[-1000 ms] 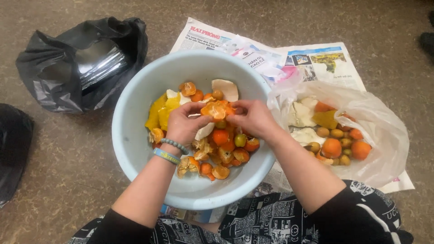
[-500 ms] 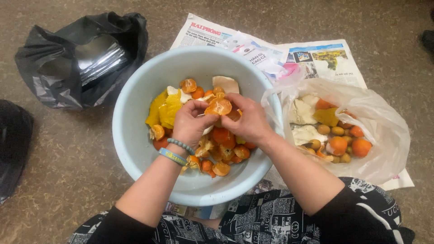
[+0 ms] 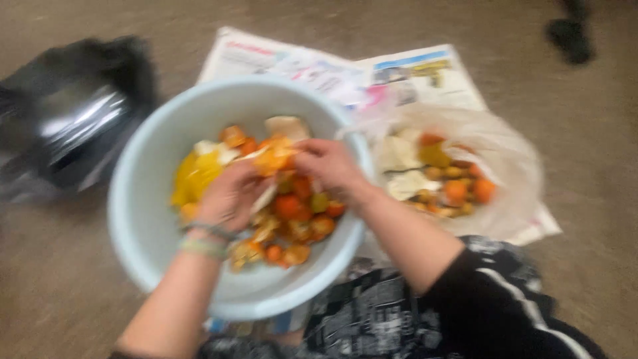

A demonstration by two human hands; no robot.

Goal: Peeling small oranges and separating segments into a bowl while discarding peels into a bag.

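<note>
Black bag (image 3: 73, 126), perhaps plastic, beside bowl (image 3: 143, 219)

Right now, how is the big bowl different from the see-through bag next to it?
The pale blue bowl is stiff and round; the clear plastic bag is thin and crumpled. Both hands, left and right, work over the bowl holding an orange fruit piece; nobody touches the bag. Both hold orange and yellow fruit bits.

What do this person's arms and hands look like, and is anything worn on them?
Both hands are bare, without gloves. The left hand has two bands at the wrist: a dark thin bracelet and, below it, a pale greenish one; the forearm is uncovered. The right hand wears nothing at the wrist, and the black sleeve with a white stripe is pushed up toward the elbow. The picture is blurred.
</note>
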